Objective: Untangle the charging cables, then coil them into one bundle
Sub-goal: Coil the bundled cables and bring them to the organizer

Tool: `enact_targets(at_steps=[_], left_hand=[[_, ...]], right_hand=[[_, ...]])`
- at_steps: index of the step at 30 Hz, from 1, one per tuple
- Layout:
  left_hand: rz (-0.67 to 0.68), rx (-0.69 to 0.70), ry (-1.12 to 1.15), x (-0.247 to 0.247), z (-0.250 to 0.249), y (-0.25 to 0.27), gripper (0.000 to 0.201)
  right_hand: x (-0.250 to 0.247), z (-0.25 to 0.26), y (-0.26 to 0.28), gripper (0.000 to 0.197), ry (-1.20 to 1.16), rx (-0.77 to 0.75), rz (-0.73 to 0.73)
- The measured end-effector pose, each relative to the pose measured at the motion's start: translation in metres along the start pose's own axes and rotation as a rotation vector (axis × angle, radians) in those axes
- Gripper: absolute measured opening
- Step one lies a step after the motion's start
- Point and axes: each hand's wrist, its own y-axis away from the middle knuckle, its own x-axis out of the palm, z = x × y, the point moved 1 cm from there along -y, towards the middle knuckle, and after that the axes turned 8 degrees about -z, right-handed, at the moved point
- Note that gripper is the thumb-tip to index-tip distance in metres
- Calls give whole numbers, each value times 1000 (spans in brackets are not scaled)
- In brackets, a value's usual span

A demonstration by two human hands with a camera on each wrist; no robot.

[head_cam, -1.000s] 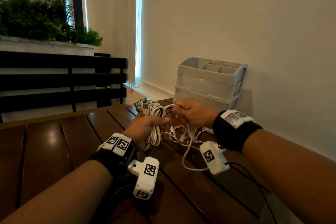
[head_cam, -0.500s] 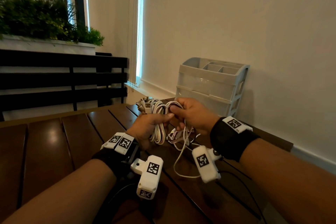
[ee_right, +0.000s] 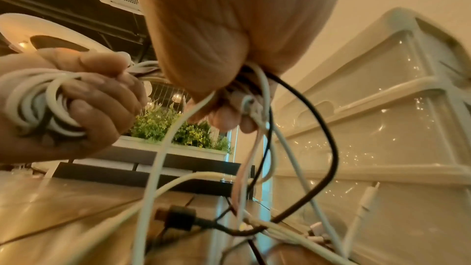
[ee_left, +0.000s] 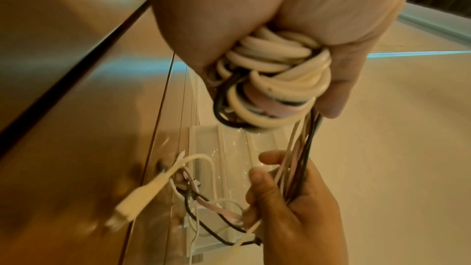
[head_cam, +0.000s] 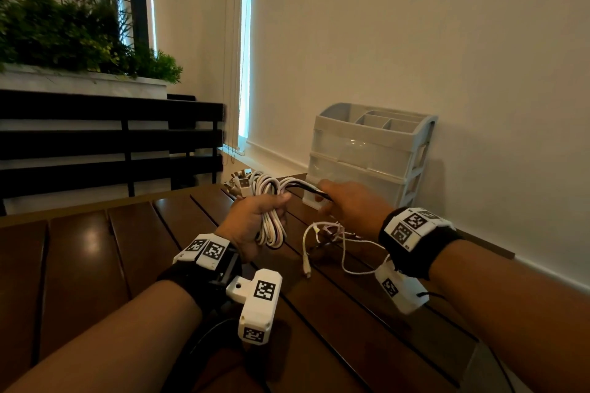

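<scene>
My left hand [head_cam: 255, 220] grips a thick coil of cables [head_cam: 271, 223], mostly white with black and pink strands, just above the wooden table [head_cam: 95, 265]. The coil [ee_left: 275, 80] fills my left fist in the left wrist view. Several strands run taut from it to my right hand [head_cam: 348, 204], which grips them a short way to the right. Below my right hand [ee_left: 288, 205] the loose cable ends [head_cam: 322, 242] trail onto the table, among them a white USB plug [ee_left: 137, 203] and a black plug [ee_right: 178, 217].
A grey plastic drawer organiser [head_cam: 370, 153] stands against the wall right behind my right hand. A black slatted bench [head_cam: 111, 143] and a planter with greenery [head_cam: 79, 38] lie beyond the table's far left edge.
My right hand has moved to the right, away from the left hand, drawing the strands out taut. The loose ends have shifted on the table. The left hand keeps its grip on the coil.
</scene>
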Motion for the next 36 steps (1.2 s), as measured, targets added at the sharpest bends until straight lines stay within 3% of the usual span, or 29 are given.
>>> enact_targets(at_steps=[4, 8, 10, 12, 15, 19, 21, 24, 26, 28, 30, 33, 34, 36], left_hand=[[-32, 14, 70, -2, -8, 1, 28], [-74, -10, 122, -7, -12, -2, 11], [-90, -15, 135, -7, -13, -2, 12], [-75, -13, 155, -6, -14, -1, 12], [-65, -7, 201, -8, -14, -2, 36], [-77, -12, 242, -14, -17, -6, 30], [-66, -13, 185, -13, -16, -5, 25], [-42, -8, 24, -9, -9, -4, 28], [-9, -6, -60, -5, -4, -3, 30], [24, -20, -96, -3, 0, -3, 41], [58, -36, -122, -1, 1, 0, 39], [111, -48, -193, 3, 0, 6, 25], [117, -47, -200, 2, 0, 6, 23], [121, -52, -189, 1, -1, 7, 21]], right_hand=[[0, -14, 0, 51, 8, 68, 69], [3, -35, 6, 39, -32, 89, 55], [1, -46, 15, 43, -27, 173, 109], [-2, -60, 21, 35, -12, 271, 144], [-7, -81, 28, 24, -17, 363, 102], [-11, -106, 43, 16, 72, 464, 170], [-13, -110, 49, 5, 47, 526, 275], [-21, -96, 45, 67, 94, 502, 471], [-39, -68, 36, 79, 136, 460, 439], [-60, -38, 23, 79, 179, 326, 278], [-73, -3, 10, 84, 31, 127, 133], [-59, 40, -5, 89, -157, -50, 146], [-48, 45, -10, 82, -140, -73, 181], [-31, 46, -18, 49, -113, -97, 210]])
